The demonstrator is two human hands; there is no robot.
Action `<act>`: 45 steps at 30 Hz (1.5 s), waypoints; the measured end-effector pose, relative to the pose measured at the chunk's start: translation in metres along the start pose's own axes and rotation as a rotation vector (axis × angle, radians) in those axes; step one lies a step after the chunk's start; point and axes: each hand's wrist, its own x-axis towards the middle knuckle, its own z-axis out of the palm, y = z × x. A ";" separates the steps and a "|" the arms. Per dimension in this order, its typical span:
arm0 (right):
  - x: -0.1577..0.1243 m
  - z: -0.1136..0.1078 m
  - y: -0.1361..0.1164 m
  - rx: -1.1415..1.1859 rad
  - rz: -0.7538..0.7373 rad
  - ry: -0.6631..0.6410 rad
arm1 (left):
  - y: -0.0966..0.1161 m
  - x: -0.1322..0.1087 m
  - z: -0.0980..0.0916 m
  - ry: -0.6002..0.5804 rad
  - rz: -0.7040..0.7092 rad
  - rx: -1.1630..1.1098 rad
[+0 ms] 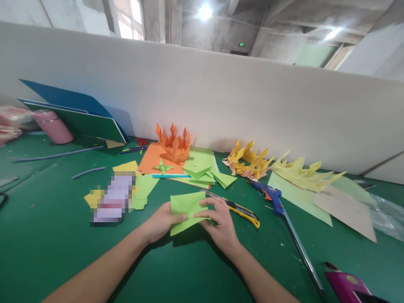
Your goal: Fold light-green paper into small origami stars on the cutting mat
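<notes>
A small square of light green paper [187, 207] is held between my two hands, a little above the green tabletop. My left hand [160, 223] pinches its left edge, thumb on the face turned towards me. At the right edge, my right hand [220, 222] grips the sheet with fingers on its face and the thumb lower down, partly hidden. Just beyond my right hand lies a yellow utility knife [244, 212]. Several folded light green pieces [206, 174] and a green paper star [162, 167] rest behind the sheet.
An orange paper crown [176, 145] stands at the back, with yellow crowns [248, 162] to its right. A blue glue gun [271, 195] with a long glue stick lies at right. A blurred-out phone [115, 198] sits at left, near a pink bottle [54, 127] and leaning boards [85, 124].
</notes>
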 end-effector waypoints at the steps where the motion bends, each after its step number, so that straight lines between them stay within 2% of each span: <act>1: 0.000 0.000 0.000 0.021 0.049 0.034 | 0.000 0.000 0.001 -0.020 0.013 0.009; 4: 0.001 0.002 -0.001 0.141 0.198 0.077 | 0.002 -0.002 0.006 -0.069 0.016 0.033; 9: 0.005 0.004 -0.002 0.471 0.405 0.008 | 0.001 -0.003 0.009 -0.063 -0.065 0.182; 14: 0.007 0.002 -0.002 0.556 0.564 0.015 | -0.004 0.000 0.003 0.070 -0.037 0.224; 20: 0.007 0.004 -0.004 0.551 0.584 0.038 | 0.002 0.002 0.006 0.129 0.070 0.501; 24: 0.008 0.004 -0.004 0.669 0.633 0.096 | 0.000 0.002 0.010 0.163 0.127 0.537; 32: 0.009 0.005 0.001 0.713 0.638 0.032 | -0.005 0.003 0.008 0.274 0.181 0.653; 37: 0.007 0.007 0.003 0.690 0.630 0.052 | -0.004 0.002 0.011 0.233 0.187 0.674; 45: 0.008 0.007 0.000 0.700 0.641 0.061 | -0.001 0.003 0.007 0.205 0.332 0.770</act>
